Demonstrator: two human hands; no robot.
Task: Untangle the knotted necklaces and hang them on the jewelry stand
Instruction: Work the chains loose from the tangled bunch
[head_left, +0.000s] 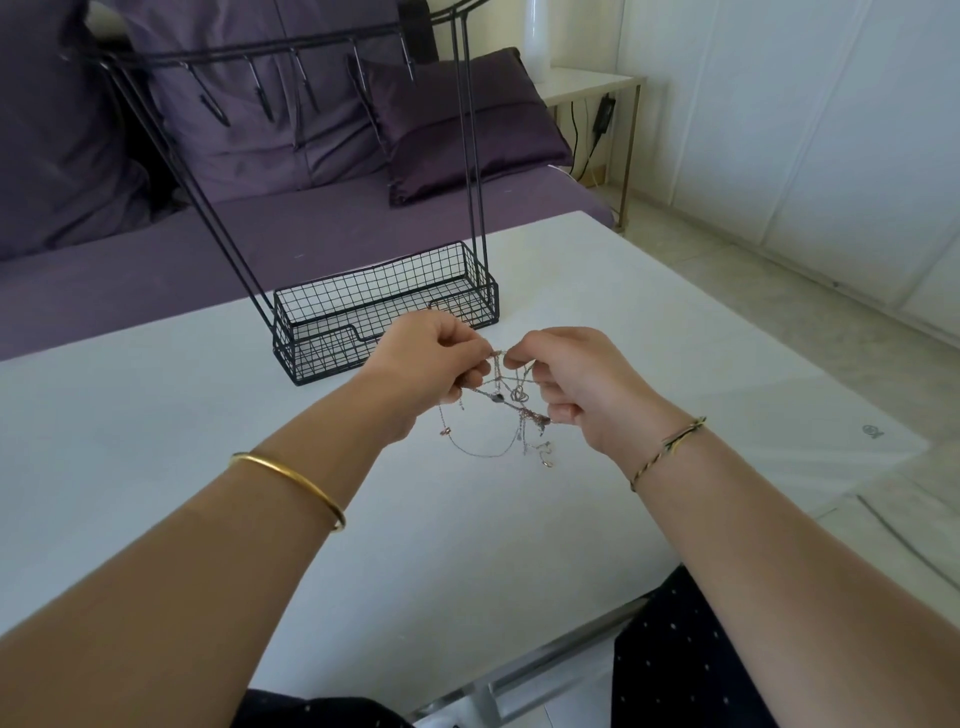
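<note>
A tangle of thin silver and rose chain necklaces (506, 410) hangs between my hands just above the white table (208, 415). My left hand (431, 364) pinches the chains at the top left of the knot. My right hand (571, 384) pinches them at the top right, its lower fingers curled round another strand. Loose loops and small pendants dangle below. Behind my hands stands the black wire jewelry stand (384, 312), with a mesh basket base, two tall legs and a top bar of bare hooks (260, 88).
A purple sofa with cushions (452, 130) runs behind the table. A small white side table (592, 85) with cables stands at the back right. The table's right edge drops to a tiled floor (779, 312). My dark dotted clothing shows at the bottom.
</note>
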